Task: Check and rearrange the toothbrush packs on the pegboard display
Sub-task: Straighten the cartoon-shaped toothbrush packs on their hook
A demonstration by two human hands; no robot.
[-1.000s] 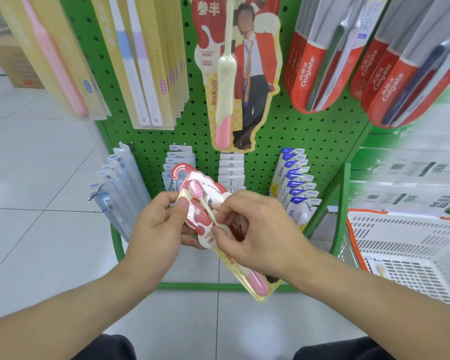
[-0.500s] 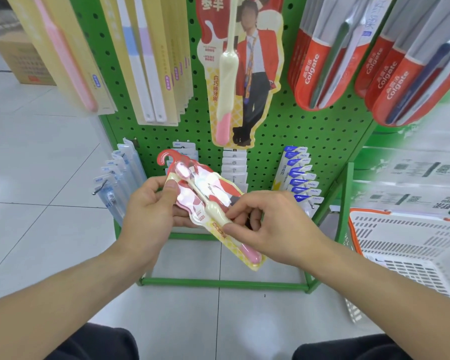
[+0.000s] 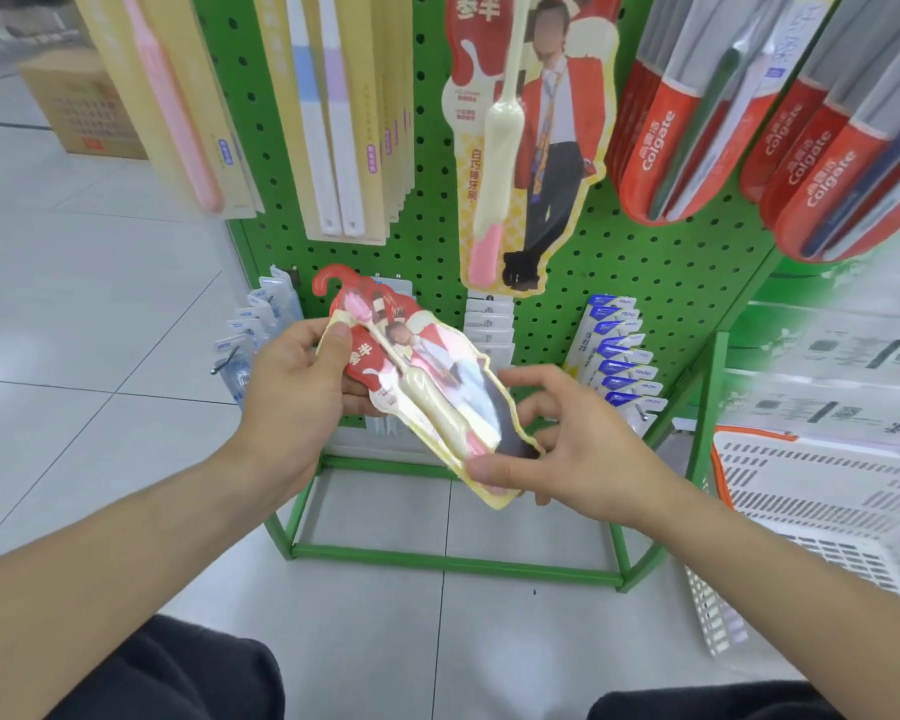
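— So where is the pack being checked?

— Off its hook, out in front of the green pegboard (image 3: 619,262), low down. It is a red and cream shaped toothbrush pack (image 3: 427,387), lying slantwise, hanger end up and to the left, printed side toward the camera. That tilt looks meant for reading the front.

— And the hands?

— The left hand (image 3: 292,387) grips the upper end, thumb pressed on the front, fingers curled behind. The right hand (image 3: 557,449) pinches the bottom end, thumb on the front edge, the other fingers loosely spread behind the card. Held at both ends, the thin card probably stays flat while it is looked over.

— Where would it go back?

— My guess is with its twin, the matching hung pack (image 3: 526,148) directly above. The peg itself is out of view, so I cannot tell how much room is left there.

— What crowds that route?

— Cream packs (image 3: 344,111) hang to the left, a pink-brush pack (image 3: 172,101) further left, and red Colgate packs (image 3: 697,122) to the right. Below, clear packs (image 3: 261,324) sit on a peg (image 3: 224,361) jutting forward, white packs (image 3: 489,324) behind the held card, blue-and-white packs (image 3: 619,350) just beside the right hand. A white plastic basket (image 3: 811,501) stands on the floor to the right, and a cardboard box (image 3: 84,106) far left.
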